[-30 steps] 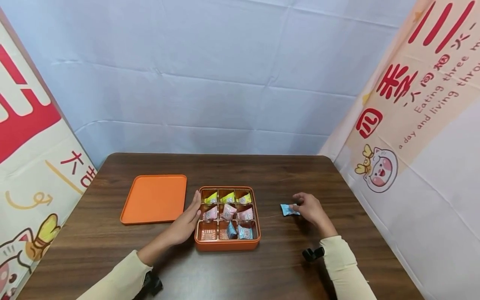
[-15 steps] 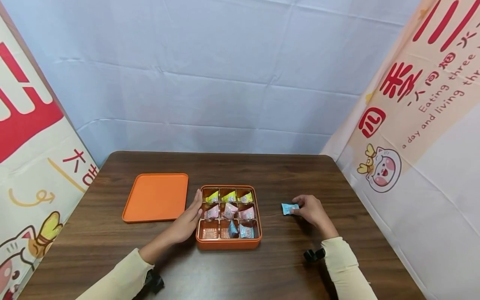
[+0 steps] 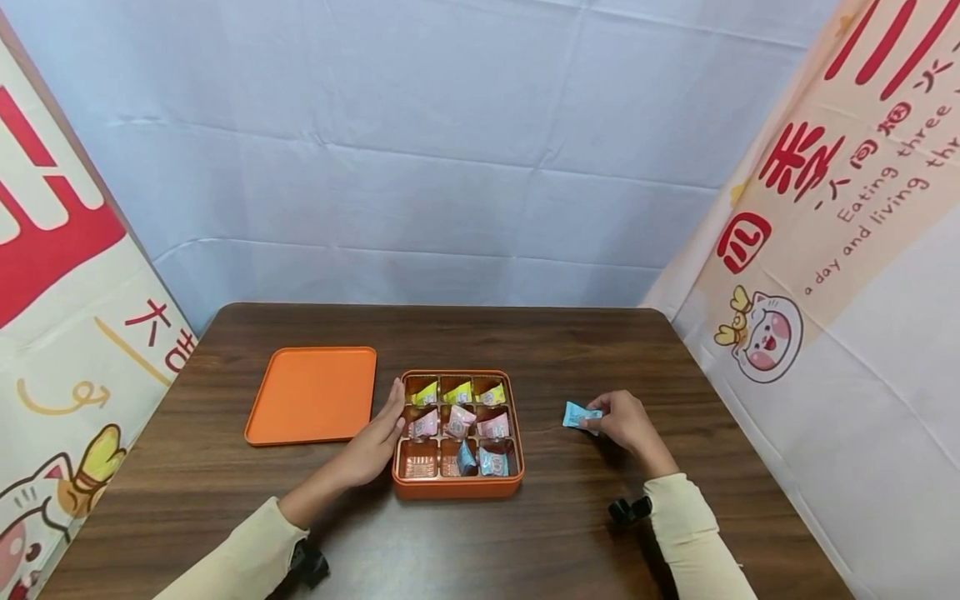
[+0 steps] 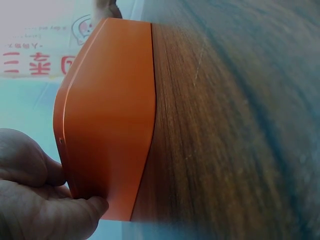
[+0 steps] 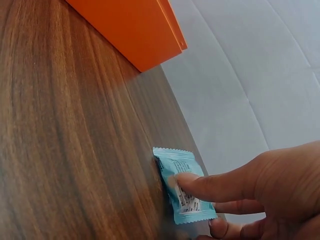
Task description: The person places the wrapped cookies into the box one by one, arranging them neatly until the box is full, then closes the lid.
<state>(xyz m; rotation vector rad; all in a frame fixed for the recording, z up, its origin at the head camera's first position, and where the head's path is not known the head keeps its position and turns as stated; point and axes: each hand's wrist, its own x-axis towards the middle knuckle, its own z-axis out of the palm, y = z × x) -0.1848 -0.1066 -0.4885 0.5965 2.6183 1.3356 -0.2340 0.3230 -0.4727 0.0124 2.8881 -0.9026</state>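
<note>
My right hand (image 3: 624, 419) pinches a small light-blue wrapped candy (image 5: 183, 181) between thumb and fingers, to the right of the box. In the right wrist view the thumb lies across the printed wrapper. An orange box (image 3: 459, 490) with a gridded insert stands mid-table. Its back row holds yellow packets (image 3: 457, 392), the middle row pink packets (image 3: 459, 422). In the front row, blue packets (image 3: 492, 463) sit in the middle and right compartments; the left compartment (image 3: 418, 461) is bare. My left hand (image 3: 367, 450) rests against the box's left side, fingers extended along it.
An orange lid or tray (image 3: 311, 397) lies flat on the wooden table (image 3: 450, 546), left of the box. A pale cloth backdrop (image 3: 427, 167) hangs behind the table. Printed banners (image 3: 825, 250) stand on both sides.
My right hand has closed its fingers on the blue candy, and the candy has tilted up slightly. The left hand and the box stay in place; the head view shifted a little.
</note>
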